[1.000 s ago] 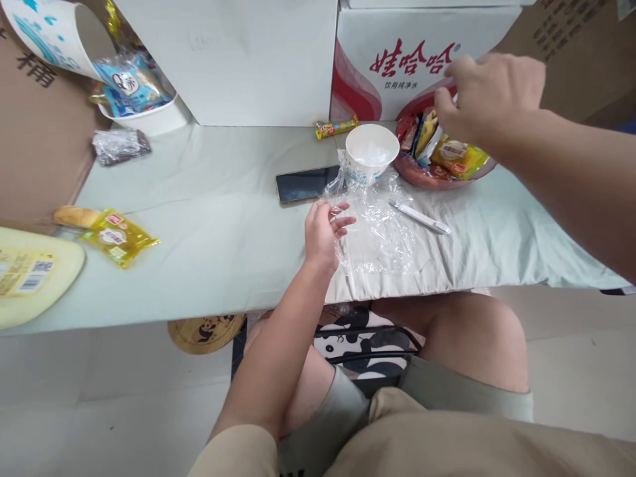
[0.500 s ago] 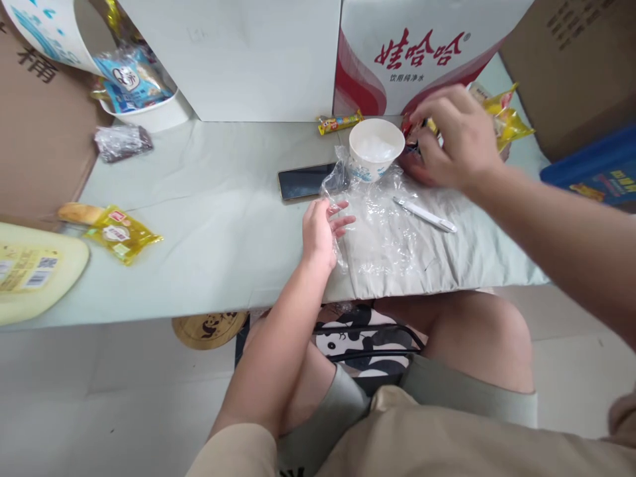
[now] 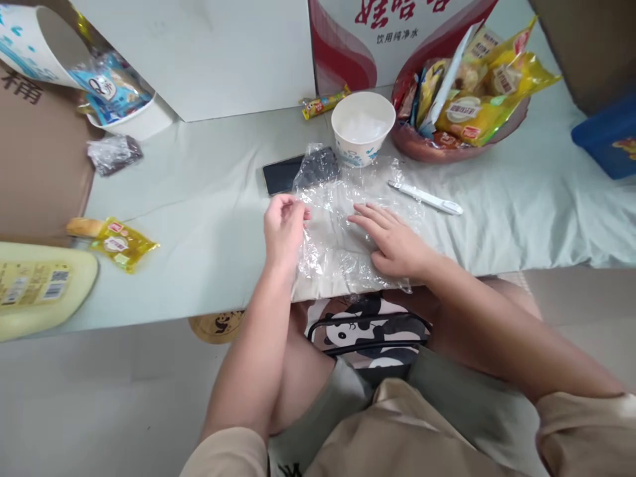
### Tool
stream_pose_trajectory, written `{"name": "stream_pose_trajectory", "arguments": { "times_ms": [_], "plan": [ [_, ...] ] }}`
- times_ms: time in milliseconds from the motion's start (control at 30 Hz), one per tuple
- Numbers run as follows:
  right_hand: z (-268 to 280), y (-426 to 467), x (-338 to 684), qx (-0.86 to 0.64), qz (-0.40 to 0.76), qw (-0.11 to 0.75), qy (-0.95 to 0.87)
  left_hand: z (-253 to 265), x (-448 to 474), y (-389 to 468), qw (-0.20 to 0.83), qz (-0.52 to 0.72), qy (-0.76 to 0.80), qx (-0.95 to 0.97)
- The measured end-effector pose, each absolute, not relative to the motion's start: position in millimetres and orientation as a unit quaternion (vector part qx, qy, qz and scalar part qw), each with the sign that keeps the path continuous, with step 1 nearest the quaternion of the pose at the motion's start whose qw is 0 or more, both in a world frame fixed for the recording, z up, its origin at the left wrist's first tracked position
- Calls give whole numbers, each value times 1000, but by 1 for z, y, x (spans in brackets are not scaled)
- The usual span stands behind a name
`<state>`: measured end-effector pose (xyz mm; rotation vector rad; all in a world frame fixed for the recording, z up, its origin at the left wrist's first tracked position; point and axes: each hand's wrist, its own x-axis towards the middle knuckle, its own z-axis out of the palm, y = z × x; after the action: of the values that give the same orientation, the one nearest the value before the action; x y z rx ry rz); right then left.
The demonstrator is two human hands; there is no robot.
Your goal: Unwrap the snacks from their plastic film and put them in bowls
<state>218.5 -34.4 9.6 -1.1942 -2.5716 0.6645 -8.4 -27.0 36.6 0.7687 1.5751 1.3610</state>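
A crumpled sheet of clear plastic film [image 3: 332, 228] lies on the cloth-covered table in front of me. At its left edge is my left hand [image 3: 285, 228], its fingers curled closed on the film. My right hand [image 3: 397, 245] rests on the film's right part, fingers stretched out and holding nothing. Just beyond the film stands a white paper cup [image 3: 362, 122] with whitish, see-through stuff inside. A dark phone [image 3: 285, 175] lies left of the cup, partly under the film. To the right is a white box cutter [image 3: 427, 197], its tip by the film.
A reddish bowl [image 3: 432, 154] full of wrapped snacks stands at the back right. Large cartons [image 3: 238, 59] line the back. On the left are a yellow snack packet [image 3: 126, 245], a pale yellow bottle [image 3: 44, 288] and a tipped paper bucket [image 3: 42, 43]. A snack stick [image 3: 322, 105] lies behind the cup.
My right hand has come from the snack bowl down onto the film, and the bowl is now uncovered. My left hand has closed at the film's left edge. The view has shifted.
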Motion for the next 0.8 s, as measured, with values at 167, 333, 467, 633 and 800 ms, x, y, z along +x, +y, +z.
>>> {"name": "stream_pose_trajectory", "arguments": {
  "times_ms": [167, 333, 467, 633, 800],
  "plan": [
    [9, -45, 233, -427, 211, 174, -862, 31, -26, -28, 374, 513, 676, 374],
    [7, -41, 245, -468, 136, 339, -804, 27, -31, -30, 354, 433, 709, 430],
    [4, -30, 259, -526, 56, 417, -739, 26, -28, -27, 339, 412, 696, 481],
    [0, -8, 268, -558, 66, 391, -729, 24, -28, -23, 325, 413, 670, 524],
    [3, 4, 264, -590, 125, 400, -690, 27, -29, -23, 320, 413, 677, 519]
  ]
}}
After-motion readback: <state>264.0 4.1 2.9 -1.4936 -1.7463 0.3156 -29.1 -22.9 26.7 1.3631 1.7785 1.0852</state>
